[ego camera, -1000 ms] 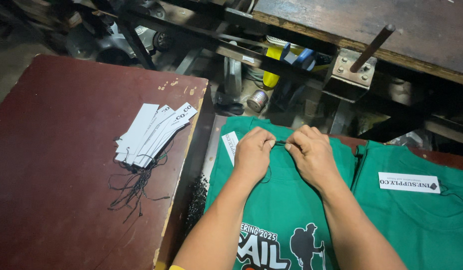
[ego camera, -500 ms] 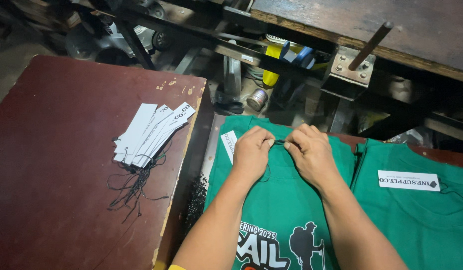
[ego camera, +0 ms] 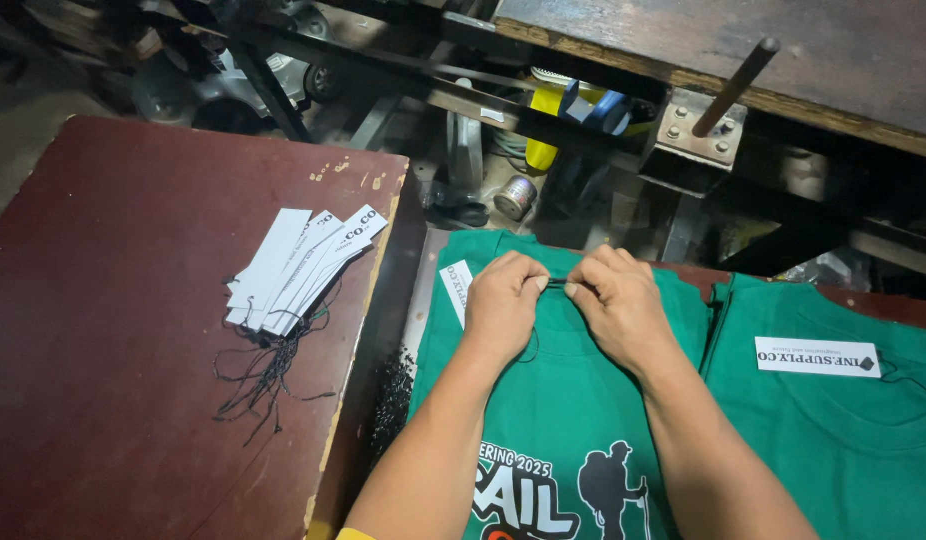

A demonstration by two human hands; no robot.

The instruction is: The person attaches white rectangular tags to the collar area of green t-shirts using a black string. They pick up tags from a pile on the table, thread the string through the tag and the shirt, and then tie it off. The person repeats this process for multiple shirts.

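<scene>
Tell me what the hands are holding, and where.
Both the left hand and right hand pinch a thin black string by its ends, at the green shirt collar.

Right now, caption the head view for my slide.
Both hands pinch a black string at a green shirt's collar.

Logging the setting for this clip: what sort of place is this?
Probably a garment printing or finishing workshop. Both hands, left hand and right hand, pinch a thin black string at the collar of a printed green shirt; a stack of white hang tags lies on the worn maroon table.
</scene>
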